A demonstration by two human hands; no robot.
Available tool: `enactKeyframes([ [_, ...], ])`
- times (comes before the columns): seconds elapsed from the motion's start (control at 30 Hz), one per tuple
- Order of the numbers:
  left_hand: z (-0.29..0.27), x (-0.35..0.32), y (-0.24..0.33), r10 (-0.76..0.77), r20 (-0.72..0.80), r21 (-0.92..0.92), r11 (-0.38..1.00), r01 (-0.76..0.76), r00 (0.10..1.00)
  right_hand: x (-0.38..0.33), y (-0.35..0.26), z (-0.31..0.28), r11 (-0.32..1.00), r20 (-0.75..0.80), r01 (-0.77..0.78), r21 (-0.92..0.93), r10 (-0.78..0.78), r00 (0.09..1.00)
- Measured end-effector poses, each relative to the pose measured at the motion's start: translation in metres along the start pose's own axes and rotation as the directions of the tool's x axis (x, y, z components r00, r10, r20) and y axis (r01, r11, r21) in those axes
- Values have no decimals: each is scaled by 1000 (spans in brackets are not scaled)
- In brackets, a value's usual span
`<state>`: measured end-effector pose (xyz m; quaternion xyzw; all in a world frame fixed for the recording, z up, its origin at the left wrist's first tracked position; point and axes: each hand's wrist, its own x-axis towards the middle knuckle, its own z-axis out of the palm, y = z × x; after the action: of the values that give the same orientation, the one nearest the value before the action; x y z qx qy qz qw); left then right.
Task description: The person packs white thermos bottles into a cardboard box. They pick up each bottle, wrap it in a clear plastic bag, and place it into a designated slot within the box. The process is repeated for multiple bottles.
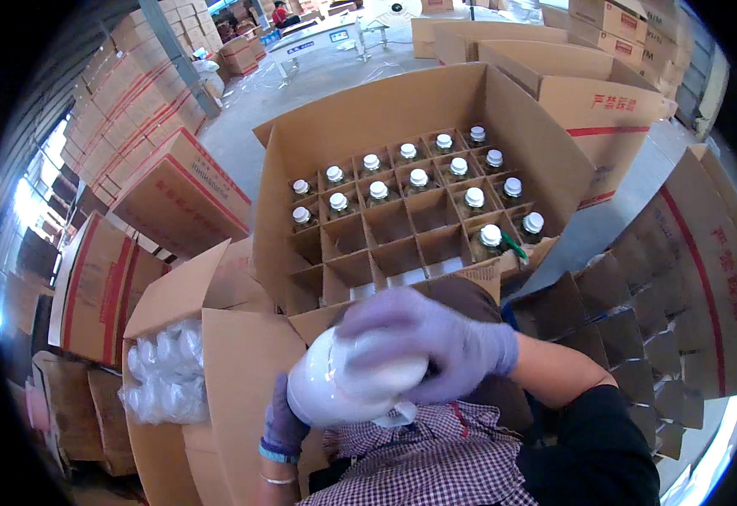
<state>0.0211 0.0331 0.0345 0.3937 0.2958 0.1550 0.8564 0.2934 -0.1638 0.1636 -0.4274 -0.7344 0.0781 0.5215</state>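
The white container (324,384) was round, smooth and shiny. It was tipped on a slant between the two hands. The left hand (286,422) held its lower left side, and the right hand (440,341) covered much of its other side. A small white piece (399,414) stuck out below the right hand.

The container (330,388) is white, the apron (436,462) checked.

Head view, left fisheye — worn on the head, looking down and forward. Near, low centre: right hand (448,341) and left hand (286,426), close to the lens. Beyond them, divided carton (377,110) seen from above; far, white table (313,40) — small at top.
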Motion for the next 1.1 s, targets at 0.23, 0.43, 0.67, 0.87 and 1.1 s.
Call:
enactKeyframes([
  [0.23, 16, 8, 17, 451, -311, 302, 881, -363, 836, -16, 89, 4, 816, -168, -378, 437, 487, 857],
  [0.43, 23, 15, 39, 776, -307, 471, 627, -620, 551, -39, 171, -29, 549, -606, -711, -439, 404, 686],
  [0.67, 54, 9, 33, 738, -312, 378, 674, -635, 598, -44, 174, -16, 560, -542, -668, -490, 405, 737],
  [0.87, 43, 1, 18, 893, -24, 841, 261, -474, 449, -57, 46, 6, -22, 488, -871, 490, 835, 254],
  [1.1, 90, 1, 15, 505, -150, 449, 801, -397, 850, -66, 4, -23, 760, 91, 27, -649, 43, 995],
])
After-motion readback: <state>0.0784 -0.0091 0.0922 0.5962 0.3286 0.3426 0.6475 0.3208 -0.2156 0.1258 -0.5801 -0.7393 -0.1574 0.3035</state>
